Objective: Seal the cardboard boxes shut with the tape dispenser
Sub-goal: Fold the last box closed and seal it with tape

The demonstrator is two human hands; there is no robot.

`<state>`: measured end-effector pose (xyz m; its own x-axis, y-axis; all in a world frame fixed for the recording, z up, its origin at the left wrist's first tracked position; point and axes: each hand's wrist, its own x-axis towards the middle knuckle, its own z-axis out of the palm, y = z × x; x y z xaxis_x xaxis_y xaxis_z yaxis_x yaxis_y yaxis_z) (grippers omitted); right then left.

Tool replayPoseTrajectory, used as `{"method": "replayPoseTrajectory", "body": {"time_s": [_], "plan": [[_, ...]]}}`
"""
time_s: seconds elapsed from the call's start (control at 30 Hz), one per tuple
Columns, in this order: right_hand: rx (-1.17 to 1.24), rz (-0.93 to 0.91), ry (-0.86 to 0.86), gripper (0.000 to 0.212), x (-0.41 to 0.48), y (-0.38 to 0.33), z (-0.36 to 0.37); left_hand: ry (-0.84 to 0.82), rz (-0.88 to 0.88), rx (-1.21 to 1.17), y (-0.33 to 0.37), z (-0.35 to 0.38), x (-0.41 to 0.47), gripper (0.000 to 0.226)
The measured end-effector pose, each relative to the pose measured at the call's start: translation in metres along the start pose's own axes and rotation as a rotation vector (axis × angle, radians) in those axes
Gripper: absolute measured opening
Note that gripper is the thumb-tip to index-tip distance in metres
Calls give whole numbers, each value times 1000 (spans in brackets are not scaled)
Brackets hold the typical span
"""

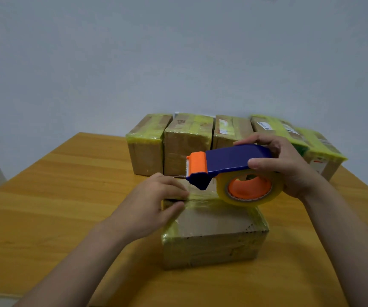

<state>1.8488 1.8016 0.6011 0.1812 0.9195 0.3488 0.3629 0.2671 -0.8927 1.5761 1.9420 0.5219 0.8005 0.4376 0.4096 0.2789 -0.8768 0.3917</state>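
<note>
A cardboard box [214, 238] wrapped in yellowish clear tape sits on the wooden table in front of me. My right hand [289, 169] grips a blue and orange tape dispenser [229, 162] with a clear tape roll [249, 189], held just above the box's far edge with its orange cutter pointing left. My left hand [154, 202] rests on the box's top left corner, fingers and thumb pressing the tape down there.
Several taped cardboard boxes [187, 142] stand in a row at the table's back edge, against a grey wall. The wooden table [56, 196] stretches to the left, and its left edge drops to the floor.
</note>
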Motion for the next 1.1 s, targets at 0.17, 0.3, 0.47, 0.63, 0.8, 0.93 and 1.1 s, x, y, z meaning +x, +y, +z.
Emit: {"method": "replayPoseTrajectory", "body": {"time_s": [0.17,0.3,0.47,0.63,0.8,0.93,1.1], "plan": [[-5,15,-19,56,2,9,0,-30,35,-39,5,-2,7,20],[17,32,-15,58,2,18,-5,-16,-1,-77,-1,6,-1,41],[73,39,-24,55,1,25,-8,-35,20,27,-3,17,-20,62],[57,46,-35,56,1,28,-6,-42,-60,-111,-4,15,-15,50],[75,45,-26,56,1,26,-5,29,-389,-586,6,8,5,45],[75,31,-24,57,1,24,-3,58,-539,-702,17,6,17,55],[95,21,-37,54,1,22,-1,88,-544,-779,19,5,19,33]]}}
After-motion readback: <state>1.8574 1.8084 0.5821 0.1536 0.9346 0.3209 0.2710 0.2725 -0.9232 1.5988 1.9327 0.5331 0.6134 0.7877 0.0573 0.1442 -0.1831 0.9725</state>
